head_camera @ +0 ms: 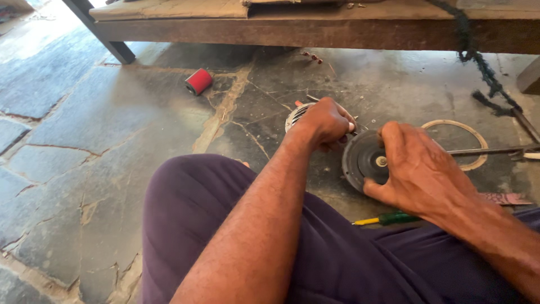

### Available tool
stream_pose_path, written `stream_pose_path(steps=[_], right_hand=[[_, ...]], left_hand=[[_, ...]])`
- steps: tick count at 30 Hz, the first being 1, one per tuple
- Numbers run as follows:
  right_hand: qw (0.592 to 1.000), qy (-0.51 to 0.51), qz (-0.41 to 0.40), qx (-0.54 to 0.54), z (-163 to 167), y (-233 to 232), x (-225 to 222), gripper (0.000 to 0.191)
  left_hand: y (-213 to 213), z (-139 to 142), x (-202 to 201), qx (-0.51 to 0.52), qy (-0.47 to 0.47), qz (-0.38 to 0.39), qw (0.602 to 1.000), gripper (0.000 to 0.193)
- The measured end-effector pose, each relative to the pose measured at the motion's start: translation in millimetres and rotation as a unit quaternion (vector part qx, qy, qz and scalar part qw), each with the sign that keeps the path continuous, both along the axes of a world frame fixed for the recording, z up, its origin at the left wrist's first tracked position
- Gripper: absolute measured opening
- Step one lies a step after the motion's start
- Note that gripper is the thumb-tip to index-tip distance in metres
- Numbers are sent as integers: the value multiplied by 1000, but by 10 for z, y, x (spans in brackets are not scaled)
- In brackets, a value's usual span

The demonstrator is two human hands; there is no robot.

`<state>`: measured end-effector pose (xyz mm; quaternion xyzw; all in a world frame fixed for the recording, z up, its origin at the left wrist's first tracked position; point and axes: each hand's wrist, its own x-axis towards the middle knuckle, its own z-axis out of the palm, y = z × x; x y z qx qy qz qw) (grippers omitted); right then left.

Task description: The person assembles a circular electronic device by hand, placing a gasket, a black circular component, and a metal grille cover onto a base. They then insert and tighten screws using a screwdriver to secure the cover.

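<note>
Both grips clenched | left hand (325, 123): grille part (295, 115) | right hand (416, 169): black disc (363, 160)

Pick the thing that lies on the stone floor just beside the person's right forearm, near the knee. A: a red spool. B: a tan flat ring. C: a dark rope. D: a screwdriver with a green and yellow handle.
D: the green and yellow screwdriver lies on the floor right beside the right forearm, at the trouser edge.

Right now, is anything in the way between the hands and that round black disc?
No. The right hand already grips the dark round disc at its edge, with nothing between them. The left hand rests just beside the disc, over a silver slotted part.
</note>
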<state>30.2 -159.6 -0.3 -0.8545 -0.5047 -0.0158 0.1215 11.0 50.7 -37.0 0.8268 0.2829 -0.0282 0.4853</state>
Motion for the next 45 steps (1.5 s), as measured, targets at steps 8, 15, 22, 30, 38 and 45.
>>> stream_pose_path(steps=[8,15,22,30,38,45], right_hand=[[999,-24,14,-18,-88,-4,13,69],[998,-21,3,-64,-117,25,35,66],[996,-7,-6,-90,-118,48,36,63],[996,-5,-5,-90,-110,49,29,62],[999,-10,-4,-52,-186,10,94,87],[994,-20,6,-103,-351,-15,175,159]], left_hand=[[-17,44,-38,-24,-2,-6,1000,22],[-33,49,-51,-87,-8,0,996,24],[-66,99,-90,-91,-14,-3,996,25],[-121,180,-136,-69,-18,16,997,25],[-147,194,-156,-11,-30,20,999,22],[-131,152,-164,24,-31,4,999,22]])
